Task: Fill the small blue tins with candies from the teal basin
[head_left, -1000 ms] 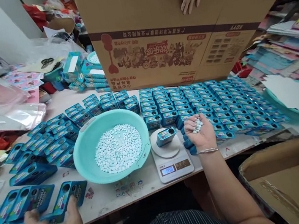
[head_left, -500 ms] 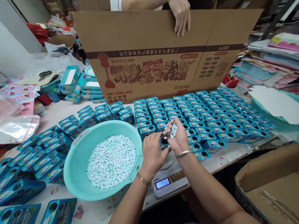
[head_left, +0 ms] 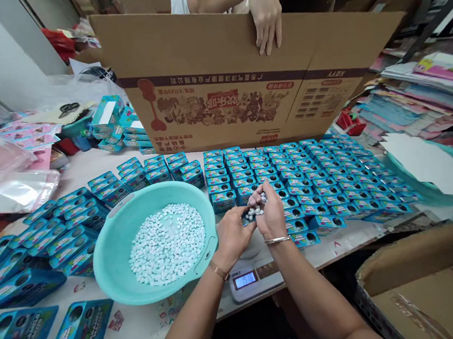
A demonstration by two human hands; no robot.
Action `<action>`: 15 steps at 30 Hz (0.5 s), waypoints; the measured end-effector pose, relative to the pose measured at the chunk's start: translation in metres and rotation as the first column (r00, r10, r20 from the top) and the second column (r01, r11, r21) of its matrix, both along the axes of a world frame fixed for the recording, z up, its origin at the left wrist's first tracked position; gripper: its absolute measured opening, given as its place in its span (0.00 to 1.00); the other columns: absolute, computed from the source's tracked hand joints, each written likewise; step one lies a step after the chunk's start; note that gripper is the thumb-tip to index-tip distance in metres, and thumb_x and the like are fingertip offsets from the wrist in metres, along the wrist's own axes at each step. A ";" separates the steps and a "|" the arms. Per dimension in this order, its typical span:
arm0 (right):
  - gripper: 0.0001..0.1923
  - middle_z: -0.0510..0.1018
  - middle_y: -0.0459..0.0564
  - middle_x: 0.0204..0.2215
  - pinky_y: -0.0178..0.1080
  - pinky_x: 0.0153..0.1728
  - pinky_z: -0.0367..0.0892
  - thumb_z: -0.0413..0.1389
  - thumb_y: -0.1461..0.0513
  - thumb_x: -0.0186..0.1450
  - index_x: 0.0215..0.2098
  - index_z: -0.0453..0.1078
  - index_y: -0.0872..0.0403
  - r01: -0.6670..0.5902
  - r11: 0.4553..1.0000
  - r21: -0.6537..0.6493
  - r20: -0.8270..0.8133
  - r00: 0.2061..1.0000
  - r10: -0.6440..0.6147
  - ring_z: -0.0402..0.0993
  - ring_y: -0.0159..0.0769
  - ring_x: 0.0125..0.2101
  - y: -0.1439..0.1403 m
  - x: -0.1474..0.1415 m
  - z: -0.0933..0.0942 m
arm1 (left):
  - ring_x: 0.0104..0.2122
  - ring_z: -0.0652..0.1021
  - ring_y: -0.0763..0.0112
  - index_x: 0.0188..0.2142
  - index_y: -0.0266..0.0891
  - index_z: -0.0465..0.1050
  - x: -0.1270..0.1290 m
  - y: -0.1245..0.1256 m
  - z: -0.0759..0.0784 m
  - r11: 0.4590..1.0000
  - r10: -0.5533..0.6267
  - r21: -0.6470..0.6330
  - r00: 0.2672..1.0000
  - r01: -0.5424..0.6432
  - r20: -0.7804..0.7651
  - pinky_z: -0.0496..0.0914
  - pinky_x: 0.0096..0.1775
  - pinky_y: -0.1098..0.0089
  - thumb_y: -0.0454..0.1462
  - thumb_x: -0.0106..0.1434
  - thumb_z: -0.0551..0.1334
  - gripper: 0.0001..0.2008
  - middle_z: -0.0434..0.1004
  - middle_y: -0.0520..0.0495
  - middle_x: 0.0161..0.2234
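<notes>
My right hand (head_left: 271, 213) is cupped with the palm turned up and curled around small white candies (head_left: 256, 211). Right beside it, my left hand (head_left: 234, 233) has its thumb and fingers around the dark opening of a small blue box (head_left: 247, 219), mostly hidden by both hands. Candies sit at the edge of the right palm, over that opening. Under the hands is a white digital scale (head_left: 254, 288) with a lit display. To the left stands a turquoise basin (head_left: 109, 284) holding many more of the white candies.
Rows of blue boxes with round holes (head_left: 298, 180) fill the table's right side; more boxes (head_left: 67, 238) stand left. Behind them a co-worker's hand (head_left: 267, 16) rests over a large cardboard carton (head_left: 204, 45). An open carton (head_left: 425, 251) is at lower right, near white cards (head_left: 436, 167).
My right hand has tipped toward my left hand, and candies have shifted to the palm's edge over the box. The scale's reading has risen. The big carton has shifted slightly left.
</notes>
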State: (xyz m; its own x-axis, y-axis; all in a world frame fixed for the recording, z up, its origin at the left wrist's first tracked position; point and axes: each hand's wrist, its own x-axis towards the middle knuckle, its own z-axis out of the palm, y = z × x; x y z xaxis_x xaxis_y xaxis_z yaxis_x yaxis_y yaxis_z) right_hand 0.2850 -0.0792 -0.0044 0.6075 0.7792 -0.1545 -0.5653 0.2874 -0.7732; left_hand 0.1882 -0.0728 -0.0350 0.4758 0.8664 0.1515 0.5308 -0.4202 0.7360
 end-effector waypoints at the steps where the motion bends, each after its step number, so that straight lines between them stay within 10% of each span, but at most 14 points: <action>1: 0.21 0.58 0.37 0.15 0.29 0.18 0.58 0.59 0.48 0.61 0.22 0.59 0.52 0.000 1.000 0.000 -0.019 1.000 0.000 0.58 0.24 0.16 0.000 0.001 0.000 | 0.46 0.79 0.59 0.45 0.41 0.76 0.000 0.000 0.000 1.000 0.000 0.004 1.000 0.000 -0.004 0.72 0.47 0.62 0.36 0.58 0.66 0.14 0.81 0.46 0.43; 15: 0.18 0.54 0.36 0.13 0.27 0.10 0.46 0.42 0.60 0.72 0.23 0.53 0.51 -0.077 0.982 0.172 -0.556 0.816 0.161 0.50 0.23 0.11 -0.021 0.046 0.022 | 0.57 0.72 0.52 0.58 0.35 0.65 -0.012 0.003 0.010 0.992 -0.108 0.058 0.993 0.111 -0.052 0.66 0.57 0.55 0.41 0.54 0.71 0.33 0.72 0.37 0.56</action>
State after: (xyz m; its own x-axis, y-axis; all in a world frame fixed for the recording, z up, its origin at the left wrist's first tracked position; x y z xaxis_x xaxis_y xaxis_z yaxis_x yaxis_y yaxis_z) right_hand 0.3307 -0.0999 0.0179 0.3469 0.8781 -0.3295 -0.9265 0.2663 -0.2658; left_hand 0.1758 -0.0700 -0.0251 0.5758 0.7984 0.1761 0.5138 -0.5209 0.6817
